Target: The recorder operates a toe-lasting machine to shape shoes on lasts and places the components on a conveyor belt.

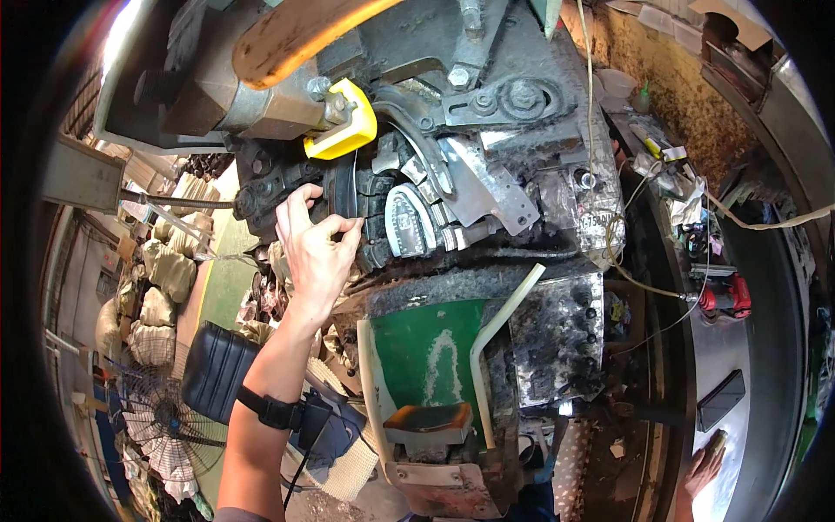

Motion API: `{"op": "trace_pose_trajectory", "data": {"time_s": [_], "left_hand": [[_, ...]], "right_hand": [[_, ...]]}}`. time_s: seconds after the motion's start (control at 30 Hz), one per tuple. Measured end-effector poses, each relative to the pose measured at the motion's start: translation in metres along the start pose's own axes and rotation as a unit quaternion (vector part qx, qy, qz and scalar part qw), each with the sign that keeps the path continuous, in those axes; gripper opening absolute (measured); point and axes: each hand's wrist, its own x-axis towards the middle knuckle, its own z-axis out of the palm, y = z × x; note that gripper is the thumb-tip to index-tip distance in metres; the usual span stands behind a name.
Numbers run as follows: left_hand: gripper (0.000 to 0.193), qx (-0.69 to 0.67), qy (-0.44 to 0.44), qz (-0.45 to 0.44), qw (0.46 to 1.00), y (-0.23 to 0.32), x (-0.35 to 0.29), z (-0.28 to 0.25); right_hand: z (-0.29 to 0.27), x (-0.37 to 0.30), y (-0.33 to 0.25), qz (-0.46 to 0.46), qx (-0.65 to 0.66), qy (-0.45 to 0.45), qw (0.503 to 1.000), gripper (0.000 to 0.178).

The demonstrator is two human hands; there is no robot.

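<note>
My left hand (pixel 315 248) reaches in from the lower left to the dark metal machine (pixel 557 96). Thumb and forefinger are pinched together, other fingers curled; anything between them is too small to make out. Just right of the fingertips sits a shoe-shaped part (pixel 409 222) with a pale, stud-lined rim, among small metal jaws. Above the hand is a yellow U-shaped guard (pixel 355 130). At the lower right, my right hand (pixel 700 474) is partly in view over a metal table (pixel 722 339). Its fingers seem closed around a small brownish thing I cannot make out.
A flat metal plate (pixel 491 187) juts out right of the shoe-shaped part. Below stands a green panel (pixel 426 348) with pale edging. A red power tool (pixel 735 297) and a black phone-like slab (pixel 720 400) lie at right. A fan (pixel 165 422) stands lower left.
</note>
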Motion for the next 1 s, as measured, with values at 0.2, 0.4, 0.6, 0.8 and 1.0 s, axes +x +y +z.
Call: {"op": "trace_pose_trajectory", "data": {"time_s": [0.2, 0.4, 0.6, 0.8, 1.0], "left_hand": [[0.013, -0.013, 0.004, 0.003, 1.000, -0.002, -0.001, 0.001], [0.014, -0.029, 0.010, 0.011, 0.999, -0.006, -0.001, 0.003], [0.014, -0.027, 0.018, 0.012, 0.999, -0.005, -0.004, 0.004], [0.013, -0.030, 0.027, 0.016, 0.999, -0.007, -0.004, 0.005], [0.013, -0.036, 0.031, 0.019, 0.999, -0.005, -0.003, 0.004]], "right_hand": [[-0.007, 0.001, -0.007, 0.034, -0.001, -0.046, 0.998, 0.051], [0.001, 0.001, -0.003, -0.021, 0.008, 0.018, 1.000, 0.051], [0.005, 0.000, 0.002, -0.013, -0.008, 0.008, 1.000, 0.052], [0.003, 0.000, -0.001, -0.011, -0.007, 0.024, 1.000, 0.051], [0.008, 0.000, 0.003, -0.008, -0.021, 0.018, 1.000, 0.051]]}}
